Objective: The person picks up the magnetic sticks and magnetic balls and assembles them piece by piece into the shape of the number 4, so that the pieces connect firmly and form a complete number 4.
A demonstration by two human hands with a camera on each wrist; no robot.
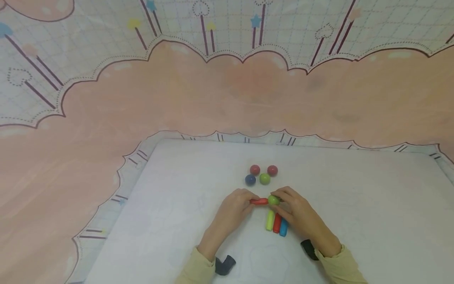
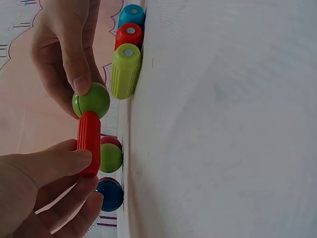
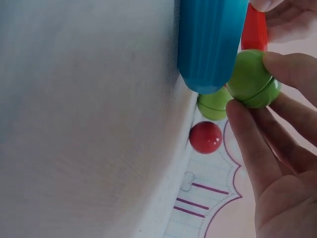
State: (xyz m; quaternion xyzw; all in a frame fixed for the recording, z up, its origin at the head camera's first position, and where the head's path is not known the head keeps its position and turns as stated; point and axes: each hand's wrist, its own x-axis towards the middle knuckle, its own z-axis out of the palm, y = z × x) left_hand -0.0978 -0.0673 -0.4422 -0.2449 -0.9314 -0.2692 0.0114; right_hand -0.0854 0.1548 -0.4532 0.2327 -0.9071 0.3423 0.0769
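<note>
My left hand (image 1: 233, 210) pinches a ribbed red rod (image 2: 89, 144) between thumb and fingers. Opposite it, my right hand (image 1: 299, 211) holds a glossy green ball (image 3: 252, 79) by thumb and fingertips; a thin seam runs round the ball. One end of the rod meets the ball, and both are held above the white table. Just below the right hand in the head view, a yellow-green rod (image 1: 270, 220), a second red rod (image 1: 277, 223) and a blue rod (image 1: 283, 227) lie side by side. Round metal-looking discs show in their ends in the left wrist view.
Beyond the hands sit two red balls (image 1: 272, 170), a blue ball (image 1: 250, 180) and another green ball (image 1: 264, 178) on the white table (image 1: 170, 197). A printed pink and white backdrop (image 1: 248, 94) rises behind the table's far edge. Dark bands hang at both wrists.
</note>
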